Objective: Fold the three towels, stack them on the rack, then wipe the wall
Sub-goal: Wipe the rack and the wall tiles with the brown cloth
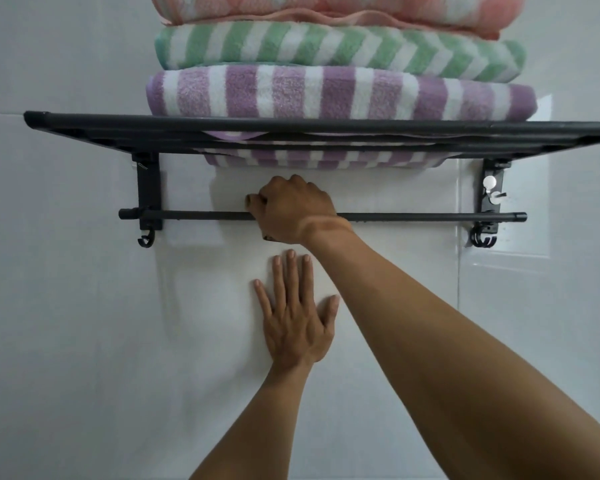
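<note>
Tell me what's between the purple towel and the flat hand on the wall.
In the head view, the right hand gripping the black bar lies between the purple towel and the left hand; otherwise bare wall.

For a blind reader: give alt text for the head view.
Three folded striped towels, purple, green and pink, are stacked on a black wall rack. Below, the right hand is closed at the rack's bar; the left hand lies flat on the white wall.

The top towel (336, 8) was pink with white chevrons; the middle towel (340, 46) green-and-white striped; the bottom towel (340, 93) purple-and-white striped; the rack (291, 124) black; the wall (66, 306) white.
</note>
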Available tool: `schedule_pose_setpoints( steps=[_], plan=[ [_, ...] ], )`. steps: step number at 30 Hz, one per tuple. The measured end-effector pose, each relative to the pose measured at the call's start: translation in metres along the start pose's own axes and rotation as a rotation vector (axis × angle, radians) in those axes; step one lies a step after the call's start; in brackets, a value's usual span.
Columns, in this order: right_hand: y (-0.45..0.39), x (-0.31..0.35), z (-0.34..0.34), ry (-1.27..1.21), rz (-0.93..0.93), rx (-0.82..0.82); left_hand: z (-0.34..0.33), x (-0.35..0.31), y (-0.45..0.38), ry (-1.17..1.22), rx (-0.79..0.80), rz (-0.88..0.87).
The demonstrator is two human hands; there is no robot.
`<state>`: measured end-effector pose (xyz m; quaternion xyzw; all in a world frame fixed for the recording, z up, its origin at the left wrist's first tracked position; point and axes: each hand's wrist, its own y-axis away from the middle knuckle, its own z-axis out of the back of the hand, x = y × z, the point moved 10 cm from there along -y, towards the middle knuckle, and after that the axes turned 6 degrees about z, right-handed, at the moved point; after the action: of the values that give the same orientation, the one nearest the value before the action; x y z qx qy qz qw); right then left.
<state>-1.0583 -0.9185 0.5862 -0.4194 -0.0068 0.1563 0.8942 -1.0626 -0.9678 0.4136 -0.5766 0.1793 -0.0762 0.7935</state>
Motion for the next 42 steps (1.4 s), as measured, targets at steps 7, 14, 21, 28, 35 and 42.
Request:
schedule_pose_setpoints(
  steps=[7,14,21,28,35,42],
  plan=[
    [0.026,-0.064,0.017,0.052,-0.089,-0.018,-0.010,-0.002,0.001,-0.012,0.099,0.023],
    [0.052,-0.118,0.037,0.080,-0.169,-0.033,-0.010,-0.004,0.001,-0.020,0.090,0.018],
    [0.077,-0.165,0.060,0.127,-0.223,-0.046,-0.009,-0.004,0.003,-0.031,0.074,0.008],
    [0.102,-0.207,0.082,0.169,-0.296,-0.090,-0.007,-0.007,0.004,-0.039,0.058,0.002],
    [0.116,-0.217,0.094,0.129,-0.309,-0.264,-0.004,-0.007,0.004,-0.033,0.024,-0.007],
    [0.212,-0.202,0.116,-0.457,-0.650,-1.088,-0.005,-0.007,0.002,-0.028,0.004,-0.004]
  ],
)
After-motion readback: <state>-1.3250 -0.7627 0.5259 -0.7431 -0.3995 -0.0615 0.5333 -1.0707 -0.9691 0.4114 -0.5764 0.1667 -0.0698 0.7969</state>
